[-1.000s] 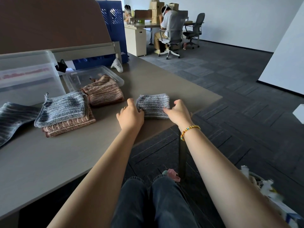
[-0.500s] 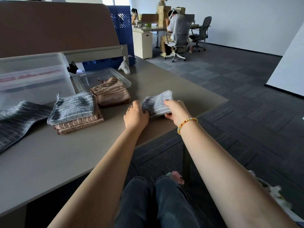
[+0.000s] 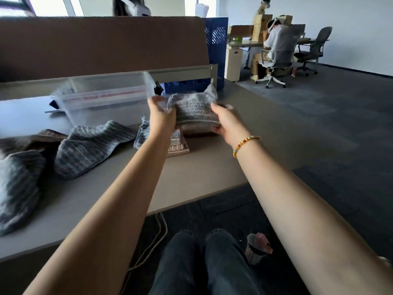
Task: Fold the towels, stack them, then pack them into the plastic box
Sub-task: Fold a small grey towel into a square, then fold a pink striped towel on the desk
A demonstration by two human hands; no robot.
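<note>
From the head view, the left hand (image 3: 162,116) and the right hand (image 3: 226,122) hold a folded grey towel (image 3: 192,108) between them, fingers curled round its two ends; it looks to sit on a folded brown towel (image 3: 198,129), though blur hides whether that lower one is gripped too or lying on the table (image 3: 191,175). The bundle is just right of the clear plastic box (image 3: 106,96), near a small stack (image 3: 176,143) of folded towels. My worry is the pinch from the sides: squeezed only at the ends, the layers could sag in the middle and the fold spring open. A loose corner poking up at the far side could snag the box rim. Two unfolded dark towels (image 3: 89,145) lie left, so packing looks far from finished.
</note>
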